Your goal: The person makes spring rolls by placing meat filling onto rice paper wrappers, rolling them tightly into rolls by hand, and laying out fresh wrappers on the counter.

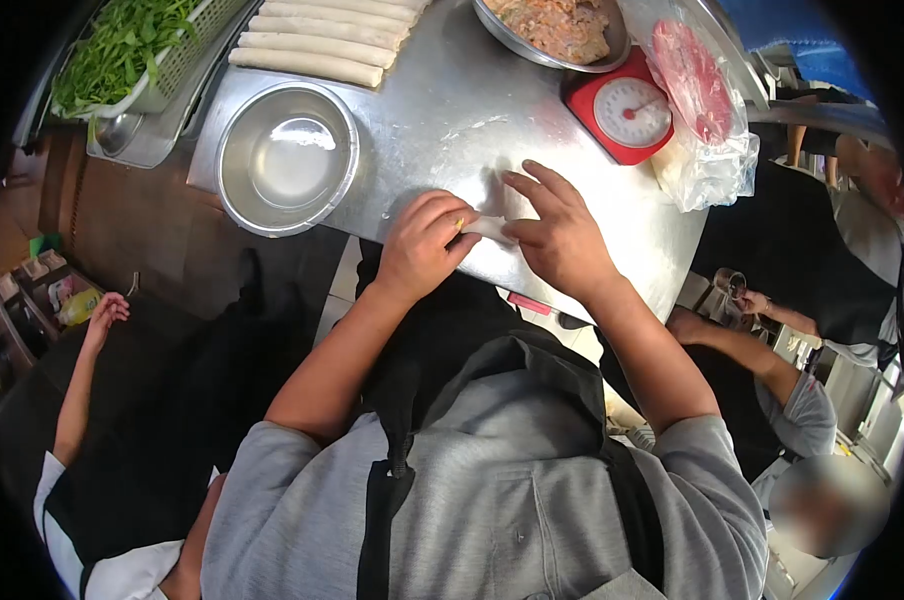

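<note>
While the left hand [422,245] pinches one end of the short, whitish, strip-like piece [488,229] — right of the round, silver steel bowl [237,150] — its long axis runs crosswise toward the open, spread-fingered right hand [567,245], close against its other end.

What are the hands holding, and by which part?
A white roll: the left hand holds one end; the right hand, fingers spread, touches the other.

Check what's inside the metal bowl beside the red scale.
The metal bowl holds a lumpy pinkish-orange mixture flecked with green. It hides the bottom; the far side is out of frame.
</note>
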Available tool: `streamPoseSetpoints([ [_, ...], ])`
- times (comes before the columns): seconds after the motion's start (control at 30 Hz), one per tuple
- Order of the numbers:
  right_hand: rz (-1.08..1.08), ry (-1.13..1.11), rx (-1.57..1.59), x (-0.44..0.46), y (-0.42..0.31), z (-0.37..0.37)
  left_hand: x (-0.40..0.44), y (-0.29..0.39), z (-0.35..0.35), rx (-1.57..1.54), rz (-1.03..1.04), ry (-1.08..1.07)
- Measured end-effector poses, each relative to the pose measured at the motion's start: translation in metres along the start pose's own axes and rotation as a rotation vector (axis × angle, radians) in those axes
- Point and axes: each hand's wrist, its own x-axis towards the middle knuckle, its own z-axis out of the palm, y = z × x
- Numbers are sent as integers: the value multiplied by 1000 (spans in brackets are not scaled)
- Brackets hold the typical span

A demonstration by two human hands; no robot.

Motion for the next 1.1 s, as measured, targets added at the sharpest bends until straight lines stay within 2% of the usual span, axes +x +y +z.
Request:
streamPoseSetpoints([
  [0.17,156,108,110,-16,2,21,0,1,1,8,13,18],
  [0.33,80,196,149,-25,-6,31,0,-1,-1,5,18,8],
  [0.4,223,242,153,-23,-10,33,1,-1,1,4,21,4],
  [0.5,113,229,90,-21,-9,40,0,-2,2,4,38,19],
  [0.6,104,256,130,-36,-5,31,1,-1,1,3,27,6],
  [0.73,410,350,153,-88,24,10,9,5,3,61,17,20],
  [0.87,508,320,-16,-125,43,-3,18,4,7,131,16,11],
  [0.97,381,342,-2,-118,32,2,23,4,10,124,-3,-10],
  [1.1,212,280,21,-51,-4,15,25,5,10,138,4,-35],
])
